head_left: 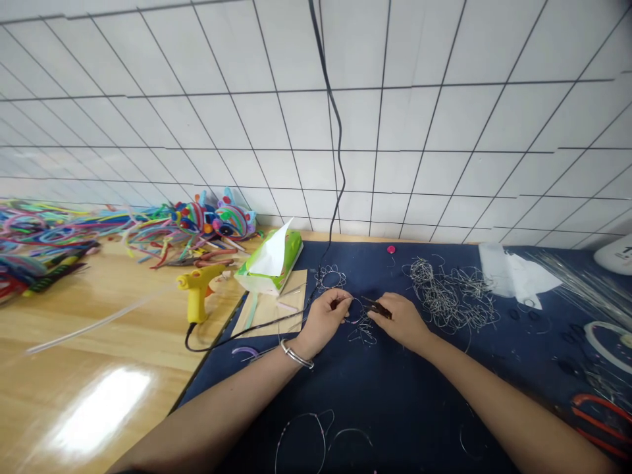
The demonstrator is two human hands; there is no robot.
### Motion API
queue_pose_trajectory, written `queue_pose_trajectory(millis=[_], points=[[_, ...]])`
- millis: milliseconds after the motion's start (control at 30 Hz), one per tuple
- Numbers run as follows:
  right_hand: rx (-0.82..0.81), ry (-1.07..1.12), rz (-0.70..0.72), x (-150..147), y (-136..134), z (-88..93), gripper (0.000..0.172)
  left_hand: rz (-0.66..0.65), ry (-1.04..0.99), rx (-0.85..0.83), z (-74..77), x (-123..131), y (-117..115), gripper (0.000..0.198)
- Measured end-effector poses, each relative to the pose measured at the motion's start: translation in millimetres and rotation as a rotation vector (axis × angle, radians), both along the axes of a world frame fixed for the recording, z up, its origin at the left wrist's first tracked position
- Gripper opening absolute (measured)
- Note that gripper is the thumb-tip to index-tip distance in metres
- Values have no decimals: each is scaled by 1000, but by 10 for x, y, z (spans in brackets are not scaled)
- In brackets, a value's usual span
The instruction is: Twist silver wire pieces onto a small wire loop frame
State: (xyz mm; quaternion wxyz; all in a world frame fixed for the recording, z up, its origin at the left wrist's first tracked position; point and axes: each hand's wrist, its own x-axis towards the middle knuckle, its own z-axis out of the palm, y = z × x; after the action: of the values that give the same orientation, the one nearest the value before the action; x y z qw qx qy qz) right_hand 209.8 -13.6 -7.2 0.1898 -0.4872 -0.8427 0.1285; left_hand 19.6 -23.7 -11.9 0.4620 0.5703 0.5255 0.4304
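My left hand (323,319), with a silver bangle at the wrist, pinches a thin curved wire (358,301) between thumb and fingers. Opposite it, my right hand (402,321) is closed around small dark pliers (378,309); most of their handle is hidden in the palm. The plier tips point left toward the wire, but whether they touch it I cannot tell. Just below, between the hands, lies a bent-wire piece with loops (363,332). A flower-shaped wire ring (330,278) rests behind my left hand.
A tangled wire heap (444,296) lies on the dark blue mat (395,401), right of my hands. To the left are a yellow glue gun (198,293) with a black cord, a tissue pack (271,260) and colourful pipe cleaners (44,230). Orange-handled pliers (600,418) sit far right.
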Motion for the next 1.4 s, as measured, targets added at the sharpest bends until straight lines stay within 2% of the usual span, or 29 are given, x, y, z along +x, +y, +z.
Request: queue_pose_trajectory(millis=[167, 367, 567, 733, 1000, 1167, 1400], points=[[10, -103, 63, 83, 48, 60, 28, 18, -4, -5, -20, -24, 14, 21], [112, -414, -97, 278, 127, 260, 34, 88, -75, -33, -42, -50, 49, 23], [45, -603, -93, 312, 79, 321, 26, 93, -75, -30, -65, -53, 58, 23], [204, -605, -33, 231, 17, 351, 11, 39, -29, -38, -85, -54, 58, 22], [341, -575, 37, 192, 27, 312, 19, 20, -21, -56, -97, -48, 73, 23], [366, -572, 10, 143, 4, 265, 22, 15, -3, -54, -85, -52, 73, 23], [298, -584, -2, 176, 16, 243, 21, 13, 8, -56, -78, -43, 77, 23]])
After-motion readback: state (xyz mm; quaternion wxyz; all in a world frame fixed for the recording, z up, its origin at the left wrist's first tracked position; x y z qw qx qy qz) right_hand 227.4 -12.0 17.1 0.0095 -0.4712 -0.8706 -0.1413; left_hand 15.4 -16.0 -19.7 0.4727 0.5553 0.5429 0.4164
